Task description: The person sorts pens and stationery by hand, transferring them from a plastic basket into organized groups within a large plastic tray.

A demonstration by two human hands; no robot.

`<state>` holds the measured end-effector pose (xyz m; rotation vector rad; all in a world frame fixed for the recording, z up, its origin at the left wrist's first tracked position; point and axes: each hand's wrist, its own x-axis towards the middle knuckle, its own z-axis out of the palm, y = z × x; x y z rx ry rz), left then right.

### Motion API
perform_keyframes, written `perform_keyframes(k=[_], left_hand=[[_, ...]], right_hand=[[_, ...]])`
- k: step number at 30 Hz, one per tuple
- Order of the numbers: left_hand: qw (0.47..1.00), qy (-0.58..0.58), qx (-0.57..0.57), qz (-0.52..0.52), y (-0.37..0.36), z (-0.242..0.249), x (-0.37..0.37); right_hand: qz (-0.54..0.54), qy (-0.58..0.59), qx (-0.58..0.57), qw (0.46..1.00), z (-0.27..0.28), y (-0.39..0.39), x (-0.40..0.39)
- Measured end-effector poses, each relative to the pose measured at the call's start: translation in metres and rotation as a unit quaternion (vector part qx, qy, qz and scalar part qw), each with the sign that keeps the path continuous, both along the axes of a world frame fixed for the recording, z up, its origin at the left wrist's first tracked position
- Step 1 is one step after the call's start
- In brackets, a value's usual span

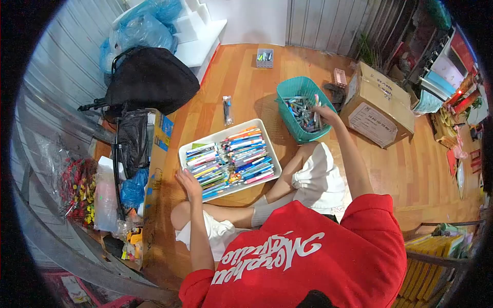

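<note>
My right hand [325, 114] reaches over the rim of a teal plastic basket [295, 83], which holds a heap of loose pens [304, 112]. Its fingers are drawn together among the pens, and what they grip is too small to make out. Beside the near left corner of a white tray [207, 139], my left hand [190, 185] rests with its fingers stretched out. Rows of colourful pens and markers [249, 154] fill the tray, laid side by side in two columns. The tray stands in front of my crossed legs, left of the basket.
A clear packet of pens [227, 111] lies on the wooden floor beyond the tray. Farther back stands a small grey box [265, 58] with pens. A cardboard box [379, 105] and a small pink basket [339, 77] are right of the teal basket. A black bag [149, 84] sits at left.
</note>
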<state>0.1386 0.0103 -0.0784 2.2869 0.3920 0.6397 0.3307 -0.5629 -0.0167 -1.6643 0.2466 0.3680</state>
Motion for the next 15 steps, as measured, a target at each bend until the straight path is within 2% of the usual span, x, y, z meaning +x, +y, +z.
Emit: perform_keyframes(k=[1, 5, 6, 10, 13, 15], left_hand=[[1.000, 0.001, -0.001, 0.001, 0.000, -0.002, 0.000], [1.000, 0.007, -0.022, 0.003, -0.001, -0.005, 0.002], [1.000, 0.008, -0.025, 0.005, 0.000, -0.007, 0.001], [0.999, 0.014, -0.038, 0.016, 0.010, -0.017, 0.003], [0.999, -0.001, -0.041, 0.021, 0.005, -0.012, 0.001], [0.998, -0.018, -0.048, 0.028, 0.000, -0.004, 0.001]], right_hand=[[0.018, -0.029, 0.071, 0.997, 0.003, -0.002, -0.003], [0.028, -0.156, 0.002, 0.987, 0.040, 0.010, -0.019], [0.023, -0.162, 0.006, 0.987, 0.045, 0.014, -0.016], [-0.009, -0.142, 0.199, 0.970, 0.064, 0.016, -0.018], [-0.036, -0.160, 0.223, 0.961, 0.084, 0.025, -0.025], [-0.011, -0.157, 0.257, 0.953, 0.100, 0.031, -0.033]])
